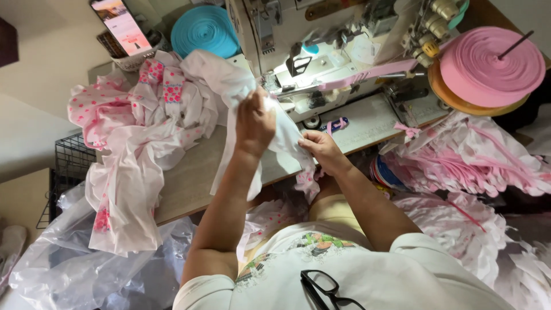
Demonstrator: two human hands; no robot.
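**Both hands on a white cloth piece at the sewing machine**

Nearest to us, a pair of black glasses [327,287] hangs at the collar of our pale shirt. Just beyond, our two forearms rise toward the counter [189,183]. Our left hand [254,123] is lifted, its fingers pinched closed on the upper part of a white cloth piece [281,135], which hangs down over the counter's front edge. Our right hand [322,150] grips the same cloth lower down at its right edge, fingers clenched on it. The cloth sits between our hands, just in front of the sewing machine [321,51].

To the left on the counter lies a heap of white garments with pink dots [132,132], spilling over the edge above clear plastic bags [63,264]. To the right, a pile of pink-trimmed pieces [465,161] is stacked. Farther off, a pink tape roll [491,66] stands right of the machine, a turquoise tape roll [204,28] to its left, and a phone [120,24] with a lit screen leans in a basket.
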